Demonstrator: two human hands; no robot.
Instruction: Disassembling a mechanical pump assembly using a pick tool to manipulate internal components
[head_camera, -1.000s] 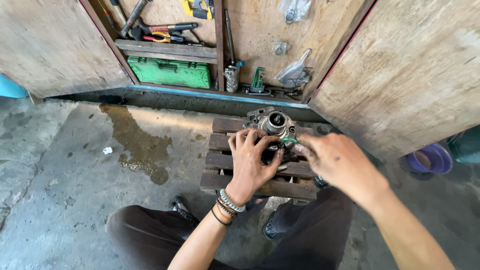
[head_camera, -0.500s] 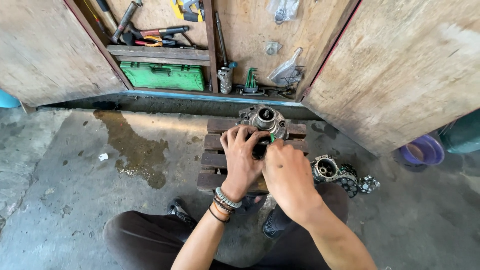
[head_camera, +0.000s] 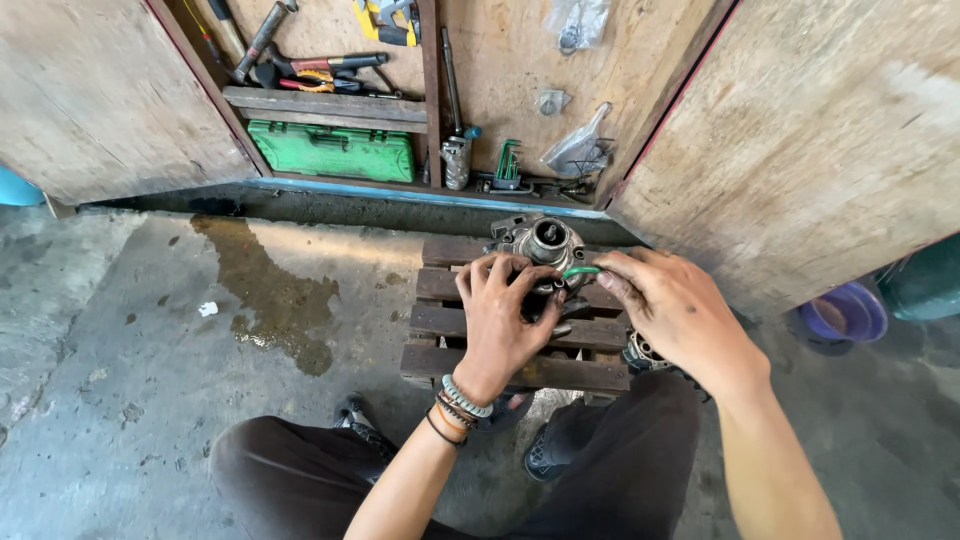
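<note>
A green tool case (head_camera: 333, 152) sits on the cupboard floor under a shelf of hammers and pliers (head_camera: 300, 68), hex keys (head_camera: 508, 160) stand nearby, a purple bucket (head_camera: 846, 312) sits right, and a wet stain (head_camera: 270, 290) darkens the concrete.

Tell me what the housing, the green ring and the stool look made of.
Housing: cast metal, dull grey, grimy, apparently unpainted. Green ring: thin and glossy, probably rubber or plastic; too small to be sure. Stool: slatted wood, dark, worn and stained.

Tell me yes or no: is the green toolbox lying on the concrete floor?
No, the green toolbox sits inside the open wooden cabinet, under a shelf of hand tools.
</note>
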